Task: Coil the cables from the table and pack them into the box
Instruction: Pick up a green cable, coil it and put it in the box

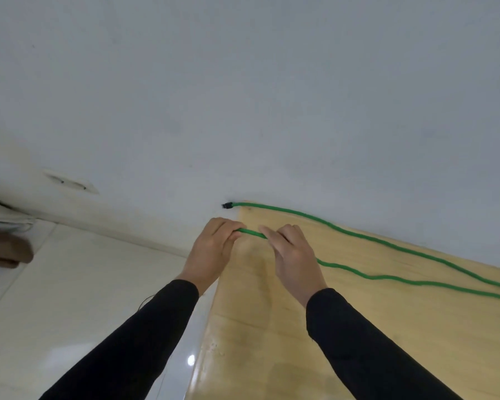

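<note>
Cable [387, 243], green and braided, runs in two strands across the pale wooden bench [358, 327] and leaves the picture at the right edge, so its full length is cut off. One strand ends in a small black plug [227, 205] at the bench's far corner, against the grey wall [243, 82]; the plug is too small to make out its type. The other strand leads to both hands. The left hand [214, 249] has its grip closed around the cable's end, which is hidden inside the fingers. The right hand [293, 255] pinches the same strand just beside it, fingertips pressed on the cable, with a short stretch showing between the two hands. Black sleeves [373, 347] cover both forearms. The tiled floor [70, 284] lies left of the bench. No writing is readable anywhere.
</note>
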A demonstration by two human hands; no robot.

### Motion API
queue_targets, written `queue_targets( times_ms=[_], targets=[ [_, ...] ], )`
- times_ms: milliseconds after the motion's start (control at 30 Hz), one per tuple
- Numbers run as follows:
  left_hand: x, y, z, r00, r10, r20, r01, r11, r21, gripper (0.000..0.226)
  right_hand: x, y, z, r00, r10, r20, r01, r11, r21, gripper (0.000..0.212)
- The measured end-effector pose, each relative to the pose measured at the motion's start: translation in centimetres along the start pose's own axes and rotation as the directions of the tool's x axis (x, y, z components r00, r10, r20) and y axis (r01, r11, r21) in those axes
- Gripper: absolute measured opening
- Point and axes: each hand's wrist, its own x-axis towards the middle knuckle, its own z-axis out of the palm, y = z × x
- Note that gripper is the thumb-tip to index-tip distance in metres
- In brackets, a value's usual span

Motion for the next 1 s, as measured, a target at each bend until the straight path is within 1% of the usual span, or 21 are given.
queue_targets(
  times_ms=[67, 133, 200, 300, 400, 500, 567, 667, 733, 833, 900, 1000],
  targets=[
    [0.9, 1.9, -0.9, 0.998, -0.052, -0.02, 0.05, 0.995, -0.081, 0.021, 0.9, -0.7, -2.1, 0.997, -0.016, -0.071, 0.019, 0.999, 0.04, 0.038],
    [1.9, 4.7, -1.6, 0.994, -0.107, -0.01, 0.103, 0.976, -0.193, 0.016, 1.8, -1.5, -4.6, 0.99, -0.016, -0.138, 0.026, 0.997, 0.071, 0.036],
    [2.5, 7.9, -2.2, 0.992, -0.128, 0.01, 0.124, 0.939, -0.321, 0.018, 2.5, -2.1, -7.6, 0.98, -0.008, -0.2, 0.025, 0.996, 0.082, 0.036],
    [3.6, 12.9, -2.9, 0.994, -0.11, 0.027, 0.109, 0.878, -0.467, 0.022, 3.3, -2.8, -12.6, 0.955, -0.022, -0.297, 0.047, 0.996, 0.078, 0.033],
    [4.5, 18.3, -3.3, 0.989, -0.133, 0.07, 0.145, 0.731, -0.667, 0.029, 2.9, -2.6, -17.4, 0.922, -0.052, -0.384, 0.079, 0.995, 0.053, 0.029],
    [5.0, 23.3, -3.3, 0.979, -0.187, 0.077, 0.173, 0.581, -0.795, 0.032, 0.8, -1.3, -21.7, 0.9, -0.051, -0.432, 0.089, 0.994, 0.069, 0.031],
    [4.7, 26.3, -2.7, 0.977, -0.19, 0.093, 0.179, 0.51, -0.841, 0.032, -0.9, -0.1, -24.3, 0.884, -0.052, -0.464, 0.097, 0.993, 0.073, 0.035],
    [2.8, 30.4, -0.3, 0.978, -0.178, 0.113, 0.185, 0.466, -0.865, 0.028, -2.7, 1.6, -28.0, 0.845, -0.048, -0.533, 0.099, 0.993, 0.066, 0.033],
    [1.5, 32.8, 1.6, 0.975, -0.183, 0.122, 0.19, 0.417, -0.889, 0.027, -3.8, 2.9, -30.4, 0.813, -0.03, -0.581, 0.09, 0.993, 0.073, 0.031],
    [0.2, 35.8, 3.9, 0.974, -0.201, 0.103, 0.171, 0.358, -0.918, 0.024, -5.5, 4.8, -33.6, 0.771, 0.013, -0.637, 0.074, 0.991, 0.109, 0.03],
    [-0.2, 37.7, 4.9, 0.972, -0.217, 0.095, 0.162, 0.316, -0.935, 0.026, -6.5, 5.3, -35.1, 0.766, -0.033, -0.641, 0.103, 0.992, 0.072, 0.03],
    [-0.2, 40.5, 5.7, 0.962, -0.255, 0.097, 0.151, 0.202, -0.968, 0.029, -7.5, 5.0, -36.3, 0.772, -0.123, -0.624, 0.168, 0.986, 0.013, 0.029]
  ],
)
